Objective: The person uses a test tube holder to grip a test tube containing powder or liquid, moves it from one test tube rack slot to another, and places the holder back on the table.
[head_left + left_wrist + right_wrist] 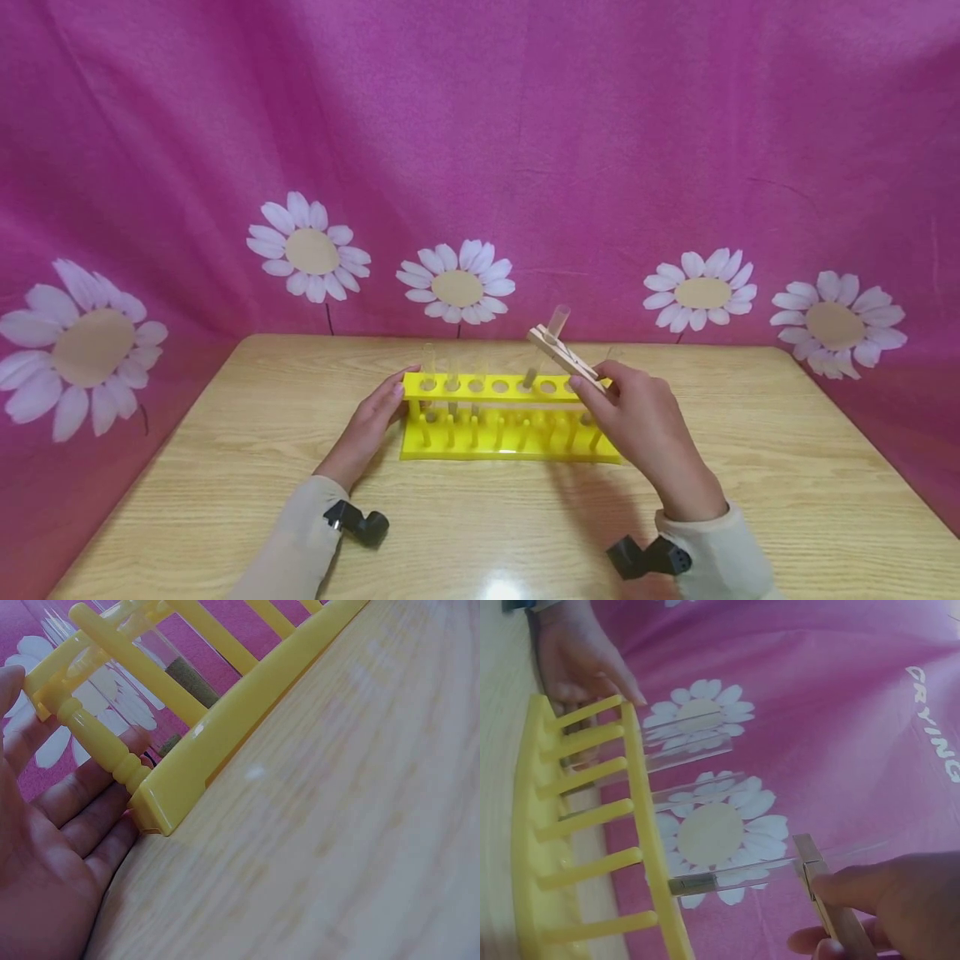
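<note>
A yellow test tube rack (500,454) stands on the table. At its left end my left hand (378,408) holds it, fingers behind the end post and thumb at the top bar. My right hand (637,408) pinches a wooden test tube holder (562,354) over the rack's right half. Clamped in that holder is a clear test tube (757,875), tilted, with dark matter (694,883) in its bottom. The tube's lower end is at a hole in the top bar; how far it enters cannot be told. Several other tubes (452,367) stand in holes at the left.
Wood-grain table (465,533) surrounds the rack. Behind it hangs a magenta cloth (480,150) printed with white daisies. A faint tube rim (615,353) shows behind the right hand. Yellow pegs (474,432) rise from the rack's base.
</note>
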`<state>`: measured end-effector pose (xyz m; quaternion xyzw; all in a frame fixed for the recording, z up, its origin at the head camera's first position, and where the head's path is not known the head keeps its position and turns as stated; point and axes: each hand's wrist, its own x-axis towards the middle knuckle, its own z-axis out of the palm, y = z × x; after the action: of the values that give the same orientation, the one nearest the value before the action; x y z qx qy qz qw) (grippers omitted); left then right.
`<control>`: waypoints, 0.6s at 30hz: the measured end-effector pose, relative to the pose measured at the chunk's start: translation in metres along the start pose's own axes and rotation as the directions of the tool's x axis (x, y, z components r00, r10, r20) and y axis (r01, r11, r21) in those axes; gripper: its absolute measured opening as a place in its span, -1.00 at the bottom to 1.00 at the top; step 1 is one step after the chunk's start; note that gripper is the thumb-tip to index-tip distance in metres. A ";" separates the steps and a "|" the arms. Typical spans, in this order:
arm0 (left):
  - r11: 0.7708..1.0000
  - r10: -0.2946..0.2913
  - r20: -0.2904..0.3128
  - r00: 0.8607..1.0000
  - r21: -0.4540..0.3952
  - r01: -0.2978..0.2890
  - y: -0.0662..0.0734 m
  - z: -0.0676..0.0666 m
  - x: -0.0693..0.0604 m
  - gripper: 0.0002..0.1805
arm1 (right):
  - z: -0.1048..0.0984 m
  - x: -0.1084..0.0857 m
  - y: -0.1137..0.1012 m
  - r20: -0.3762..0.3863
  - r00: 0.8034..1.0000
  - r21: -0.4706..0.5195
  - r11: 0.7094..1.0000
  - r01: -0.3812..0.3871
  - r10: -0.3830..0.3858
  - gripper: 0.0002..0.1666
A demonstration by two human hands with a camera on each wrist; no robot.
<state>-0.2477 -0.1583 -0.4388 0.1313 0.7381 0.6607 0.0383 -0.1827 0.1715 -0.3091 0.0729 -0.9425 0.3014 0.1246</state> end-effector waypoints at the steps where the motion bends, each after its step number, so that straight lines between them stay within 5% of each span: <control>1: 1.000 -0.003 0.000 1.000 0.003 0.003 0.000 0.000 0.000 -0.40 | -0.001 0.000 0.001 -0.003 1.000 0.000 1.000 0.002 -0.002 -0.65; 18: 0.999 -0.027 0.000 1.000 0.028 0.027 -0.001 -0.001 0.000 -0.40 | -0.019 0.000 0.008 -0.006 1.000 -0.054 0.999 -0.009 0.009 -0.62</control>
<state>-0.2479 -0.1598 -0.4396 0.1221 0.7488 0.6499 0.0453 -0.1803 0.1890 -0.2985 0.0643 -0.9502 0.2766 0.1280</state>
